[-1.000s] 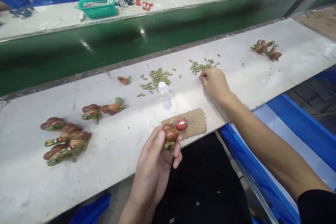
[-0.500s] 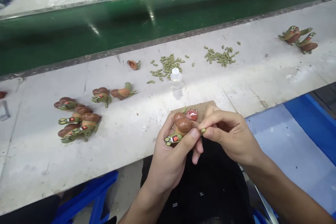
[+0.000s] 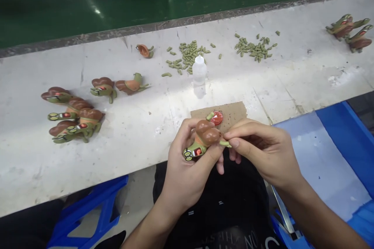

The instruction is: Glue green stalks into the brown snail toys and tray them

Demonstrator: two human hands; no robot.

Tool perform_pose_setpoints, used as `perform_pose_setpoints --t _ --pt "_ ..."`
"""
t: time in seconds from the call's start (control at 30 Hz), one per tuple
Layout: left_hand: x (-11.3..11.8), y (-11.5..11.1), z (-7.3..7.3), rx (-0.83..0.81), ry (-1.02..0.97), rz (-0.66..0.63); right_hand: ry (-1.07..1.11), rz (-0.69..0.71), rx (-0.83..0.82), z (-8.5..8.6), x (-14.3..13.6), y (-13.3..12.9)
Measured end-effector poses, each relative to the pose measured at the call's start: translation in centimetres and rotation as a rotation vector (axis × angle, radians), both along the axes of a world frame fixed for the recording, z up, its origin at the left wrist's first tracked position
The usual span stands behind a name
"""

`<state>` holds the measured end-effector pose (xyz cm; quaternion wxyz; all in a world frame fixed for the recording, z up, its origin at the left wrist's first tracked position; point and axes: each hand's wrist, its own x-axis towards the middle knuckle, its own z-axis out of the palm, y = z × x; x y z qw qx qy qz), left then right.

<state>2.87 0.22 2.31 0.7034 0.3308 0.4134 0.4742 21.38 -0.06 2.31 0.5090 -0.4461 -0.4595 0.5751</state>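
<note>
A toy figurine (image 3: 207,133) with a rounded brown shell and a green head with yellow-ringed eyes lies in my left hand (image 3: 187,175), its fingers and thumb wrapped round it. My right hand (image 3: 265,151) has thumb and forefinger pinched at a small green limb-like piece (image 3: 224,144) against the figurine's right side. Whether that piece is joined to the body I cannot tell. Just beyond the hands, a glossy red item (image 3: 217,118) and another small green piece (image 3: 210,115) rest on a brown cardboard sheet (image 3: 236,113).
A translucent bottle (image 3: 199,72) stands upright beyond the cardboard. Small green pieces lie in two piles, one behind the bottle (image 3: 189,52) and one to its right (image 3: 255,48). Similar figurines (image 3: 77,113) cluster at left, others (image 3: 347,27) at far right. An orange-brown part (image 3: 144,51) lies further back.
The view has tilted down, so the far bench with the green basket is out of sight. More of the green piece now shows at the figurine's side, and my right fingers have shifted slightly.
</note>
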Motion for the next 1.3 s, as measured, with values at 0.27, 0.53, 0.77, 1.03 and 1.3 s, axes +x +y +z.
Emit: perform_pose_setpoints --t 0.27,0.53,0.77,1.03,1.3 --pt "1.7 -1.3 -0.7 -0.171 -0.052 0.187 -0.232 -0.249 0.010 -0.2 -3.2 -2.5" --pt "0.2 -3.2 -1.7 -0.232 -0.058 0.106 -0.332 -0.215 -0.025 -1.3 -3.6 -4.3" --pt "-0.2 -3.6 -2.3 -0.204 -0.075 0.067 -0.374 -0.193 -0.007 -1.0 -2.9 -4.3" --pt "-0.8 -3.1 -1.9 -0.195 -0.081 -0.017 -0.311 -0.039 -0.029 -1.0 -1.6 -4.3" --pt "-1.3 -3.2 -2.0 -0.221 -0.140 -0.090 -0.036 -0.001 -0.146 -1.0 -1.6 -4.2"
